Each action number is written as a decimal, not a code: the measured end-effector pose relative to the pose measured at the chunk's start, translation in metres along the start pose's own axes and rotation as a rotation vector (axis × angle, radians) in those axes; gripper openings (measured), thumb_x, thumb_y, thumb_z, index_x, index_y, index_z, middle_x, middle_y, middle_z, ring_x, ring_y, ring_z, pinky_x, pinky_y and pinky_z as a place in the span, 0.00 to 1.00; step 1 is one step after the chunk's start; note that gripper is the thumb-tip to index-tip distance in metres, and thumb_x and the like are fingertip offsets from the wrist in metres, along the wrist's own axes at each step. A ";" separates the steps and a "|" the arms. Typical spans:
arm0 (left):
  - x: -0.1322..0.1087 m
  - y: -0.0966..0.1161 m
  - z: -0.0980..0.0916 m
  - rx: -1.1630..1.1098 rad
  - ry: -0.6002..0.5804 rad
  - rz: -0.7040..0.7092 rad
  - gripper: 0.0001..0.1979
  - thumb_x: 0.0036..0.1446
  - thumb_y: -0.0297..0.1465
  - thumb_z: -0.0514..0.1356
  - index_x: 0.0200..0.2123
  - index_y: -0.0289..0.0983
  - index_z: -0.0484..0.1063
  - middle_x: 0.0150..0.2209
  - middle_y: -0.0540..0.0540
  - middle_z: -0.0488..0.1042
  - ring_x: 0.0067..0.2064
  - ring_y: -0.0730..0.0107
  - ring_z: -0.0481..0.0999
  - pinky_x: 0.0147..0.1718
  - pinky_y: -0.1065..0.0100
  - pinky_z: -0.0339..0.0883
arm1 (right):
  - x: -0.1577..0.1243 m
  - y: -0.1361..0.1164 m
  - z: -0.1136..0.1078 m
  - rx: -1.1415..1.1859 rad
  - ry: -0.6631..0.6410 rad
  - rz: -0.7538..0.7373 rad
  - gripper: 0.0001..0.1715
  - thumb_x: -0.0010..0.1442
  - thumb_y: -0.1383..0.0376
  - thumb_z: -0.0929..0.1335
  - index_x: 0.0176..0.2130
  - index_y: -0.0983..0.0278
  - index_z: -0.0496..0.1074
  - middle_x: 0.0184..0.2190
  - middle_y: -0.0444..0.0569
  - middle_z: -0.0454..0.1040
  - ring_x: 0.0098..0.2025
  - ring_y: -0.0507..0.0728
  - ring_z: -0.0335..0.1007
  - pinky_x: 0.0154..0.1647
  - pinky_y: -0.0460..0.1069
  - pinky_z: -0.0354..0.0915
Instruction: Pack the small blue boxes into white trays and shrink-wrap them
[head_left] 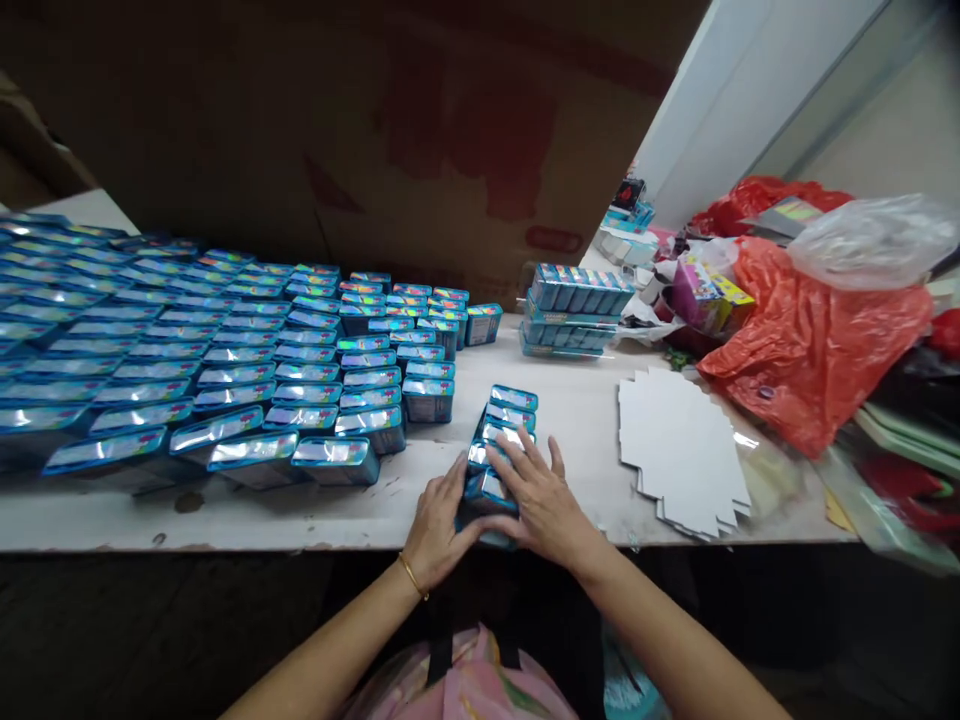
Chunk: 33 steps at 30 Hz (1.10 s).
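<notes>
Near the table's front edge stands a short row of small blue boxes (513, 398) with shiny tops, in what looks like a blue tray whose edge is mostly covered. My left hand (439, 520) presses along the left side of this row, thumb pointing inward at the near end. Across the tops lies my right hand (541, 500), fingers spread over the boxes and thumb at the near end. Both hands hold the row between them, the thumbs almost meeting. The box bottoms are hidden by my hands.
Many matching blue boxes (240, 373) stand in rows on the left. Filled packs (577, 310) are stacked behind. A pile of flat white card pieces (679, 445) lies right, beside red plastic bags (817, 330). A large brown carton (360, 130) blocks the back.
</notes>
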<state>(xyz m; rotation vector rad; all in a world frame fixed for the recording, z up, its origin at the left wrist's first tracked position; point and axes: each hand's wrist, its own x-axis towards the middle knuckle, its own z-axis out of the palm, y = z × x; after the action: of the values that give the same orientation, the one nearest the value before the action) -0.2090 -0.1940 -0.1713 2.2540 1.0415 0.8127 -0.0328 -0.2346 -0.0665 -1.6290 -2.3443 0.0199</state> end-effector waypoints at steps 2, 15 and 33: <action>0.007 0.000 0.001 0.037 0.003 0.042 0.43 0.52 0.40 0.56 0.62 0.39 0.32 0.60 0.38 0.52 0.59 0.54 0.56 0.53 0.50 0.54 | 0.021 0.016 -0.015 0.057 -0.058 -0.156 0.40 0.52 0.46 0.63 0.59 0.56 0.51 0.60 0.49 0.51 0.63 0.64 0.37 0.59 0.63 0.39; 0.004 -0.012 -0.002 0.070 -0.117 -0.025 0.35 0.56 0.37 0.52 0.62 0.47 0.34 0.60 0.43 0.51 0.60 0.57 0.54 0.57 0.46 0.48 | 0.285 0.155 0.030 -0.107 -0.103 0.187 0.30 0.52 0.73 0.65 0.54 0.66 0.57 0.52 0.55 0.60 0.56 0.57 0.51 0.50 0.52 0.56; -0.006 -0.010 -0.011 -0.230 -0.225 -0.028 0.32 0.55 0.35 0.52 0.61 0.39 0.44 0.61 0.43 0.51 0.60 0.57 0.52 0.58 0.47 0.40 | -0.061 -0.033 -0.042 0.180 0.253 0.098 0.30 0.58 0.62 0.62 0.58 0.58 0.54 0.45 0.52 0.66 0.46 0.59 0.62 0.46 0.55 0.63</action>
<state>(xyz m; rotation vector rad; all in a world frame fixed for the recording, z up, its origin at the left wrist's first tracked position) -0.2249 -0.1907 -0.1721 2.0744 0.8294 0.6159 -0.0335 -0.3094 -0.0343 -1.5583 -2.0129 0.0413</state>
